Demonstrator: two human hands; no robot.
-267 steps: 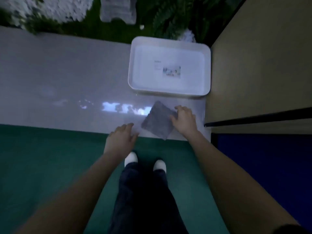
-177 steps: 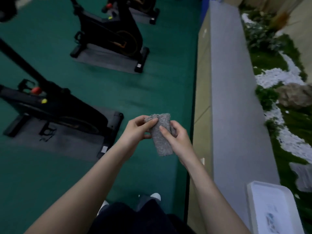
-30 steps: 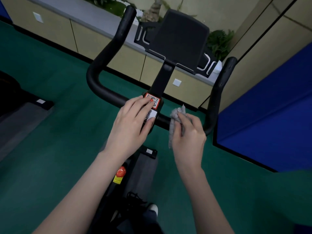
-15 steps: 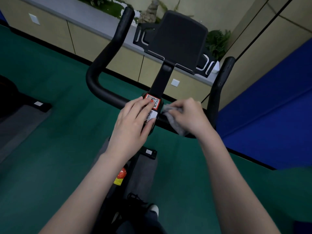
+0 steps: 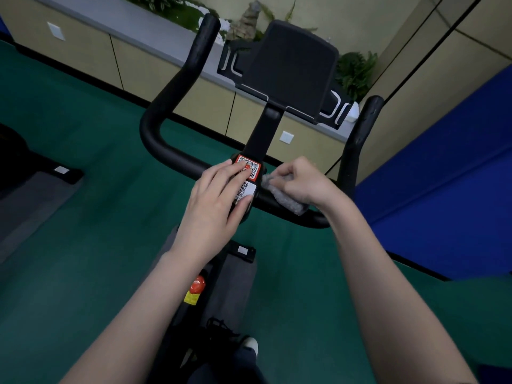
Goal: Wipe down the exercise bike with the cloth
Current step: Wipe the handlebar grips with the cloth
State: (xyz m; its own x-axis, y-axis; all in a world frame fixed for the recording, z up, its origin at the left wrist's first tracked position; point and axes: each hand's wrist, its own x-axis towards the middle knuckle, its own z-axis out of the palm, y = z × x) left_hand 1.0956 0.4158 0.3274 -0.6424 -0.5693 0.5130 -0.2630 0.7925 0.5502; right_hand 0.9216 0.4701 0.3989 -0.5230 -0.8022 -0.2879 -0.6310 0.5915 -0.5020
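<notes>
A black exercise bike (image 5: 166, 112) stands in front of me, its U-shaped handlebar running left to right with a dark tablet holder (image 5: 291, 67) on the centre post. My left hand (image 5: 216, 200) rests flat with straight fingers on the stickered centre clamp (image 5: 250, 167). My right hand (image 5: 302, 184) grips a grey cloth (image 5: 288, 202) wrapped over the crossbar just right of the clamp. Part of the cloth is hidden under my fingers.
Green floor (image 5: 83, 231) surrounds the bike. A red knob (image 5: 198, 285) sits on the frame below. Another bike's base (image 5: 41, 173) lies at the left. Beige cabinets (image 5: 133, 65) with a planter run behind, and a blue wall panel (image 5: 443, 189) stands at the right.
My right hand brought the bunched cloth from in front of the bar onto the crossbar and now grips it there. The left hand stayed on the centre clamp.
</notes>
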